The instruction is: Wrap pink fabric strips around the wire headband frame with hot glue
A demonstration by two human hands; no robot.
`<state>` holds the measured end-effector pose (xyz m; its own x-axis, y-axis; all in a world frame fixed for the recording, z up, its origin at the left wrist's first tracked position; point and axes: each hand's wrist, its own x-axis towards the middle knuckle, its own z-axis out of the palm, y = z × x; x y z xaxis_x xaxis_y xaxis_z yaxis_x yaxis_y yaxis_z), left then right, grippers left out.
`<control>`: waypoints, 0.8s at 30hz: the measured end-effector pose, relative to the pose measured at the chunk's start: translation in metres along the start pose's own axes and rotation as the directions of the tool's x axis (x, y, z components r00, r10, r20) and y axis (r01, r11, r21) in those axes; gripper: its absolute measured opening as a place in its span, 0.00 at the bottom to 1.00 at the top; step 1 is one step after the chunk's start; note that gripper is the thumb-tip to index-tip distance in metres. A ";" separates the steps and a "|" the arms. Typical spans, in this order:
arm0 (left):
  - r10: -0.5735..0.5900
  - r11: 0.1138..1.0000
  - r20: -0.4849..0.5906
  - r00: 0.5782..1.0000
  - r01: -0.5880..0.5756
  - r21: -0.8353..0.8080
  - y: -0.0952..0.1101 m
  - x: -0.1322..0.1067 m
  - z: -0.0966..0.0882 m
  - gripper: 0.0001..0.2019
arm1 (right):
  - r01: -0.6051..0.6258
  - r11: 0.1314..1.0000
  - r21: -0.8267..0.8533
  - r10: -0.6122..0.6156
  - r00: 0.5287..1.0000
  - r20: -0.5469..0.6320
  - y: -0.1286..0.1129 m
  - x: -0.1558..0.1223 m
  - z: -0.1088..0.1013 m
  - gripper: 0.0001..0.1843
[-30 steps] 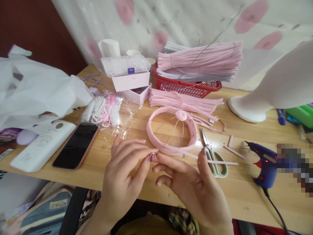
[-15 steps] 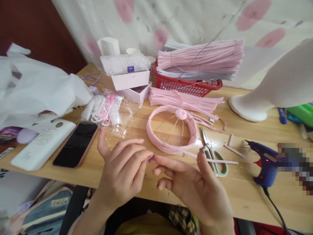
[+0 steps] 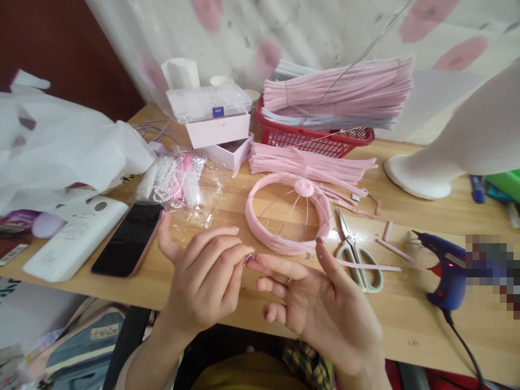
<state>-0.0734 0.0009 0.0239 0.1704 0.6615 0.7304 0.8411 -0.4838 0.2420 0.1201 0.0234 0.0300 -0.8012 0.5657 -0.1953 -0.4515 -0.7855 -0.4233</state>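
Note:
Above the table's front edge my left hand is closed in a pinch, its thumb and index finger meeting at the index fingertip of my right hand. Whatever the pinch may hold is hidden. My right hand lies palm up, its thumb raised apart and the other fingers loosely bent, with nothing on the palm. Behind the hands rests a pink wrapped ring with thin wires across it and a coiled pink rosette on its far rim. Scissors with pale green handles lie beside my right thumb, a pink strip across them.
On the right lie a blue glue gun with a red light and a white stand. Pink stem bundles lie before a red basket. Leftward are bagged beads, a phone and a white case.
My hands keep nearly the same pose at the fingertip. My right thumb has shifted slightly left and up. The view has moved a little.

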 end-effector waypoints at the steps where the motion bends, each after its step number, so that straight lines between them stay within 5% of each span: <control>1: -0.005 1.000 0.005 1.000 0.005 -0.017 0.000 0.000 0.000 0.11 | 0.000 1.000 0.004 0.000 1.000 -0.001 0.000 0.000 0.000 0.40; 15: -0.240 0.943 0.034 0.970 0.241 -0.231 -0.012 -0.006 -0.011 0.10 | 0.005 1.000 0.000 -0.005 1.000 0.019 -0.002 -0.001 -0.004 0.41; 24: -0.354 0.925 -0.150 0.923 0.369 0.089 -0.024 -0.014 -0.020 0.10 | 0.021 0.997 0.075 -0.024 0.999 0.034 -0.003 -0.002 -0.004 0.44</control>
<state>-0.1061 -0.0083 0.0203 -0.2173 0.6962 0.6842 0.8866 -0.1524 0.4367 0.1248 0.0254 0.0281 -0.8030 0.5753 -0.1555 -0.4965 -0.7901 -0.3596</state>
